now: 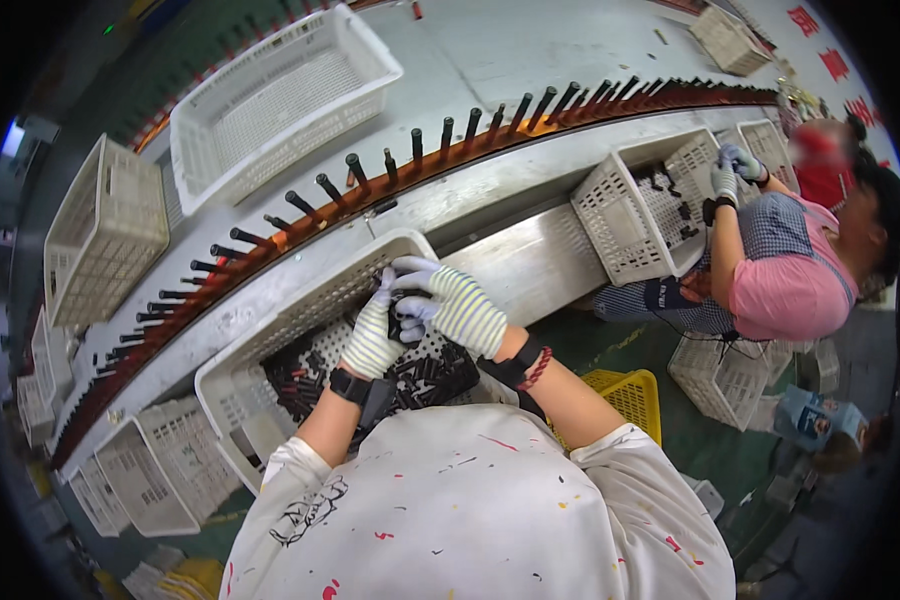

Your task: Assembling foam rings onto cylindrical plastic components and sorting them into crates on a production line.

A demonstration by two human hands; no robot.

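"Parts (435, 378), short dark cylinders, a few reddish: where do they lie?"

"Heaped loosely in the white plastic bin (310, 312), under the hands."

"And from the far left?"

"A tall crate (120, 220), boxy and off-white, with openwork sides. Then a tray (280, 95), white plastic, long, round-cornered, with a fine grid floor."

"Next?"

"The rail (300, 232), an orange-brown strip set with slim, dark, rod-like pegs (359, 173)."

"The left hand (373, 338)?"

"In striped knit, over the bin, fingers drawn together beside a dark piece (398, 305)."

"Gripping it?"

"I can't tell; fingers hide most of it, between the two hands."

"And the right hand (467, 310)?"

"Same striped knit, fingers half curled toward the left hand. Its hold I can't tell either."

"Further right?"

"A plate (535, 255), flat, smooth metal; a holed crate (615, 220), white plastic, with dark pieces inside; below that, a yellow lattice basket (635, 382). Last, a co-worker (790, 285) in pink, gloved hands together over the holed crate."
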